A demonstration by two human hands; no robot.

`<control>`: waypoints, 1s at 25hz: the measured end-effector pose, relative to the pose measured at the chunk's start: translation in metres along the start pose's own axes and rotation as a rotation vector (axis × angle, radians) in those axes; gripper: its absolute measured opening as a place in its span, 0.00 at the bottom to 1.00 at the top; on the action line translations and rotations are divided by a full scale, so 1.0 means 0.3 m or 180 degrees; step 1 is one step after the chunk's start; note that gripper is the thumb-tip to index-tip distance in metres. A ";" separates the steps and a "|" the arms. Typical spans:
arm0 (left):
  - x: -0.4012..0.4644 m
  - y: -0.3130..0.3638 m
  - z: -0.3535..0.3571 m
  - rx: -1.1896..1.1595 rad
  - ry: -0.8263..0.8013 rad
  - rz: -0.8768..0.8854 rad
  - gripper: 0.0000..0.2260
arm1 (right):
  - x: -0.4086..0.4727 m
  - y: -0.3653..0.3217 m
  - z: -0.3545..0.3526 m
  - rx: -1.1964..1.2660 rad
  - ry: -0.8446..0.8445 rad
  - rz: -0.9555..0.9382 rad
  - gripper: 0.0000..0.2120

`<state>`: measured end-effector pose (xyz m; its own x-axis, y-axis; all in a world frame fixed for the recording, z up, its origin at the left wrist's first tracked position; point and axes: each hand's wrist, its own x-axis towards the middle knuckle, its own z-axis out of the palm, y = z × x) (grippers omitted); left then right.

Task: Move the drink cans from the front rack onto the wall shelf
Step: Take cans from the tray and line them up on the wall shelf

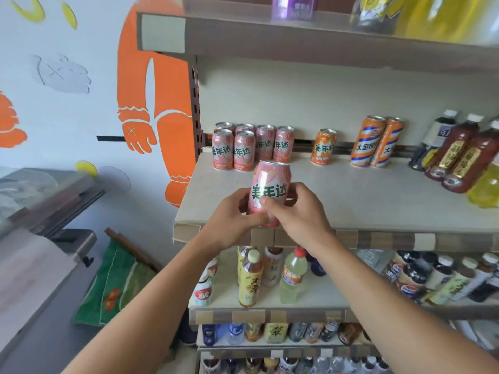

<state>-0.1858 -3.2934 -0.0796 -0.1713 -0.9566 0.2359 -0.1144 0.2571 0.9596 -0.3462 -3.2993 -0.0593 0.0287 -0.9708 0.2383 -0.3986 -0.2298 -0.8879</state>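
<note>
A pink drink can [270,184] with green lettering stands upright in the air just above the front edge of the wall shelf [351,201]. My left hand [232,217] grips its lower left side and my right hand [294,211] grips its lower right side, thumb across the front. Behind it, at the back left of the shelf, stands a cluster of several matching pink cans [244,148].
On the same shelf stand a small orange can [323,147], two tall orange cans [376,141] and dark bottles [459,155] at the right. Lower shelves hold several bottles [249,279]. Another shelf hangs overhead. A grey counter [40,238] lies to the left.
</note>
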 end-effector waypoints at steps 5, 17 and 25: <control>0.252 -0.048 -0.051 0.0906 0.0350 -0.0428 0.18 | 0.321 0.094 -0.019 -0.0081 0.0301 -0.0034 0.18; 0.531 -0.167 -0.111 0.3132 0.0815 -0.0343 0.17 | 0.745 0.254 0.087 -0.0311 0.0066 -0.0174 0.17; 0.554 -0.164 -0.108 0.3249 0.0764 -0.0342 0.16 | 0.802 0.290 0.156 -0.0272 0.0011 -0.0239 0.20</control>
<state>-0.1770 -3.4695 -0.0828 0.0740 -0.9546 0.2886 -0.9062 0.0564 0.4191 -0.3311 -3.5561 -0.0977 0.0581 -0.9508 0.3044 -0.4722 -0.2948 -0.8307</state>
